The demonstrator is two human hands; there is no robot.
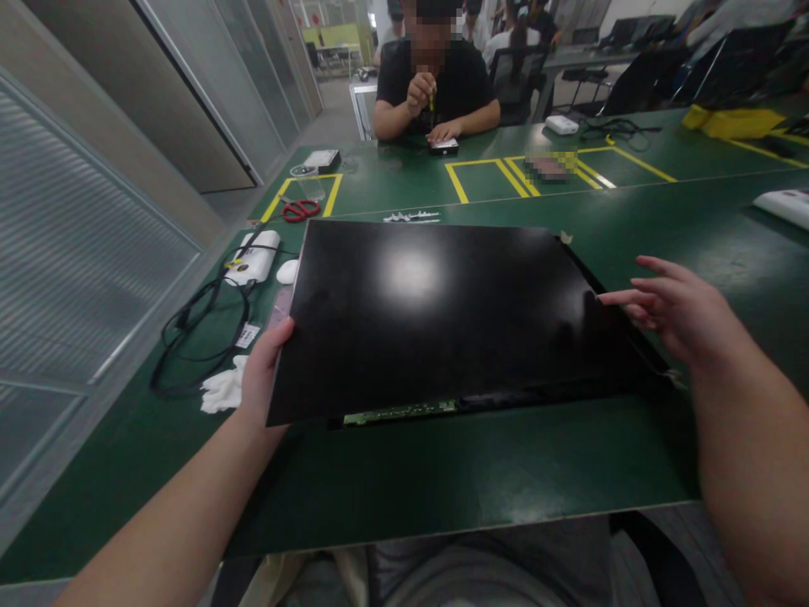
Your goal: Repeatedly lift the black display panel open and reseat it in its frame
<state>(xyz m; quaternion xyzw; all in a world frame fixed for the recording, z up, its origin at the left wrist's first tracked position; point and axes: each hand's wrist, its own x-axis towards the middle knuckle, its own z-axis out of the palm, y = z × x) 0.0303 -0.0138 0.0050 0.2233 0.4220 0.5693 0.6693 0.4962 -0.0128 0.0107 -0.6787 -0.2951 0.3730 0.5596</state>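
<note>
A large, flat black panel (410, 329) sits above the near part of the green table (468, 480), in front of the person. It is rectangular and thin, with straight sides and a smooth, glossy face turned upward. A hazy white reflection glows in its upper middle, and a fainter shine marks the right side, near a dim, dark reflection close to the pointing finger. The rest of the face is an even, deep black. The left side is tilted up, and a pale, narrow line runs along that edge. Under the near edge a strip of green circuit board (399, 414) peeks out, dotted with small parts, and a dark frame (641, 341) shows along the right side.

The left hand (260, 375) is clamped on the panel's left edge, the thumb lying over the rim and the other fingers mostly hidden. The right hand (679, 312) is well apart from the left, its fingers loosely spread and the index finger reaching to the panel's right edge; whether the fingertip presses on it cannot be told.

Left of the panel lie a crumpled white cloth item (222, 389), a black cable (183, 320) and a white device (256, 255); red-handled scissors (302, 211) rest beyond.
</note>
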